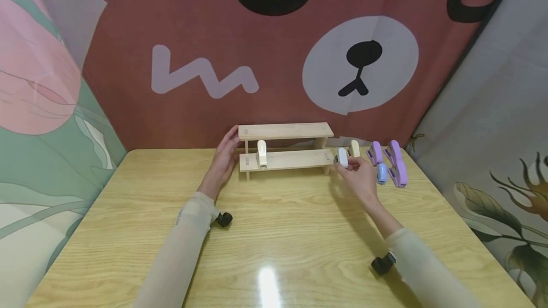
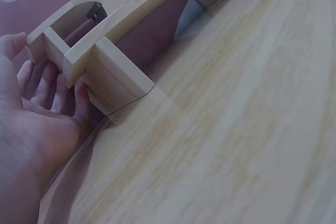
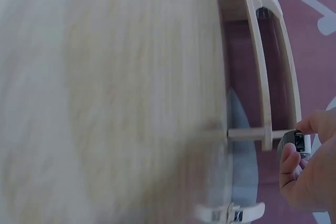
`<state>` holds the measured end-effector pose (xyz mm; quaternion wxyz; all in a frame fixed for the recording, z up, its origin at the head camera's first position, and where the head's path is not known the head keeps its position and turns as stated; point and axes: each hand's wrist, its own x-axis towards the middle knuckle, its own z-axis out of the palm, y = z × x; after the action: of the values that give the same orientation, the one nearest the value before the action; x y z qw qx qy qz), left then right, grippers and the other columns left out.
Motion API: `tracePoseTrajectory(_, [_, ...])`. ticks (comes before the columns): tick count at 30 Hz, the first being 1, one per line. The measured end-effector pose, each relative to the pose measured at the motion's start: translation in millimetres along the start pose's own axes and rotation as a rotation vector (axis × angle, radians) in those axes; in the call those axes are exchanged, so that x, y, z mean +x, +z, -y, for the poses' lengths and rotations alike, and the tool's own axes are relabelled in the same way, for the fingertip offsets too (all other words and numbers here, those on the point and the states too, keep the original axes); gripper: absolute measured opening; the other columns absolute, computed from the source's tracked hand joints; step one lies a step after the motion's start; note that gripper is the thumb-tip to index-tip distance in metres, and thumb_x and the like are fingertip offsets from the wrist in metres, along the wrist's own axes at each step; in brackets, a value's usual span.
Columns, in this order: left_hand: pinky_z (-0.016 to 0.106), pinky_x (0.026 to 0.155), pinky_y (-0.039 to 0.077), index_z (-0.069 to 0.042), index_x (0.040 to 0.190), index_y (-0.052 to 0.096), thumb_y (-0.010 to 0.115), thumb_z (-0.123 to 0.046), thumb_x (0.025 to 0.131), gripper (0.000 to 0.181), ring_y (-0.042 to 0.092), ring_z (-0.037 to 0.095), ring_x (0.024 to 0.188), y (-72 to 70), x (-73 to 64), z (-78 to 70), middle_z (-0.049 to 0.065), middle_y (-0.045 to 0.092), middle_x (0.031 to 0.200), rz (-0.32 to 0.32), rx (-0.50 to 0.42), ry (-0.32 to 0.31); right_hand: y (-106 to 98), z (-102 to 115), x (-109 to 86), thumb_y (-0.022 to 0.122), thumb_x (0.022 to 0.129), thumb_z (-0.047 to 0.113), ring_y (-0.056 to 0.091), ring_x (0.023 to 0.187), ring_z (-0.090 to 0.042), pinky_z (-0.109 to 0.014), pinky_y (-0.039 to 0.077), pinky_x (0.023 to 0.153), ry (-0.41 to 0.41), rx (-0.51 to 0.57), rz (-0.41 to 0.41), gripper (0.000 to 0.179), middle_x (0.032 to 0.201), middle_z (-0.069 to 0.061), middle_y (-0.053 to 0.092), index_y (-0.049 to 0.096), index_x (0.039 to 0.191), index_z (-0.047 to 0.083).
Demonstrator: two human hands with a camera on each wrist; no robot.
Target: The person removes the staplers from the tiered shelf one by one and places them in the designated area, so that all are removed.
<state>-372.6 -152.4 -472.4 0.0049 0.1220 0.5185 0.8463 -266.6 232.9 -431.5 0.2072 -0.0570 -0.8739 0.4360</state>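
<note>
A two-tier wooden rack [image 1: 295, 158] stands at the back of the table. My left hand [image 1: 223, 159] holds its left end; in the left wrist view the bent fingers [image 2: 44, 85] reach in at the end support. A cream plastic clip [image 1: 262, 153] stands on the lower shelf near that end. My right hand [image 1: 360, 176] pinches a white clip [image 1: 342, 157] between thumb and fingers, right by the right end of the lower shelf. In the right wrist view the held clip [image 3: 290, 139] shows a dark inner part, and the fingers cover some of it.
Right of the rack, another cream clip [image 1: 354, 148] stands behind my right hand. Purple clips [image 1: 397, 163] and a blue clip [image 1: 382, 173] are grouped farther right. A curtain with a bear face [image 1: 274, 61] hangs behind the table [image 1: 239, 246].
</note>
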Motion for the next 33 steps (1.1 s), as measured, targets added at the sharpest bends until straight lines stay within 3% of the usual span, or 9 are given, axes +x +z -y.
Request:
tracePoseTrajectory(12, [0.058,0.109,0.03,-0.023,0.159,0.039,0.056,-0.024,0.106,0.056,0.04,0.037,0.135,1.1,-0.9,-1.2,0.005,0.045,0.154,-0.007,-0.006,-0.007,-22,-36,0.8,0.078,0.087,0.021,0.057,0.074,-0.021,-0.025,0.046,0.063,0.067,-0.069,-0.029,0.035,0.086,-0.013,0.065,0.07,0.107,-0.006])
tracePoseTrajectory(24, [0.058,0.11,0.03,-0.025,0.158,0.04,0.059,-0.025,0.105,0.056,0.039,0.037,0.135,-2.0,0.1,-1.5,0.006,0.045,0.153,-0.012,-0.008,-0.02,-39,-58,12.7,0.077,0.089,0.015,0.056,0.055,-0.014,-0.025,0.044,0.049,0.017,-0.178,0.013,0.031,0.07,-0.007,0.065,0.071,0.106,-0.01])
tracePoseTrajectory(28, [0.058,0.11,0.03,-0.026,0.157,0.041,0.058,-0.025,0.105,0.054,0.039,0.037,0.134,-1.9,-0.1,-1.4,0.006,0.046,0.152,-0.011,-0.013,-0.023,-41,-60,14.5,0.076,0.09,0.014,0.058,0.057,-0.016,-0.026,0.045,0.051,0.029,-0.204,0.044,0.033,0.075,-0.011,0.069,0.07,0.11,-0.012])
tracePoseTrajectory(33, [0.055,0.108,0.032,-0.025,0.157,0.041,0.057,-0.024,0.106,0.054,0.039,0.035,0.135,-0.7,0.4,-1.1,0.005,0.046,0.152,-0.012,-0.008,-0.016,-41,-61,15.0,0.074,0.091,0.017,0.063,0.074,-0.03,-0.033,0.047,0.063,0.034,-0.247,0.058,0.032,0.089,-0.02,0.073,0.071,0.108,-0.01])
